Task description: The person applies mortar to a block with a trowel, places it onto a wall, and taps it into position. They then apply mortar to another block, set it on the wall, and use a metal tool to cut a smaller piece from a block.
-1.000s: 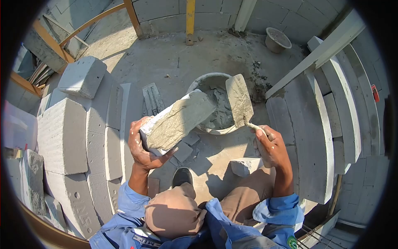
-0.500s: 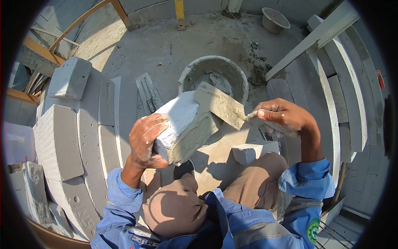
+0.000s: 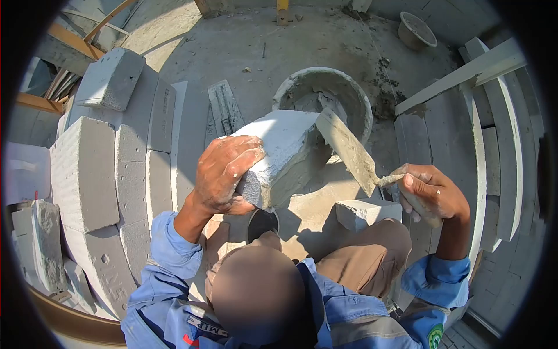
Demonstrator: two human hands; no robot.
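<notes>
A wall of blocks (image 3: 87, 174) is seen at the left, and a bucket (image 3: 354, 96) of mortar stands on the floor ahead. A block (image 3: 285, 151) is held above the knees, just in front of the bucket, the left hand (image 3: 224, 174) clasped over its near end. A mortar-coated trowel (image 3: 349, 152) is laid against the block's far end, its handle enclosed by the right hand (image 3: 433, 195). A small block piece (image 3: 363, 212) lies by the right knee.

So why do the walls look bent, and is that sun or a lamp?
Head view: a fisheye lens curves the block wall and blackens the corners. Hard sun throws crisp shadows under the block and trowel; everything stays sharp.
</notes>
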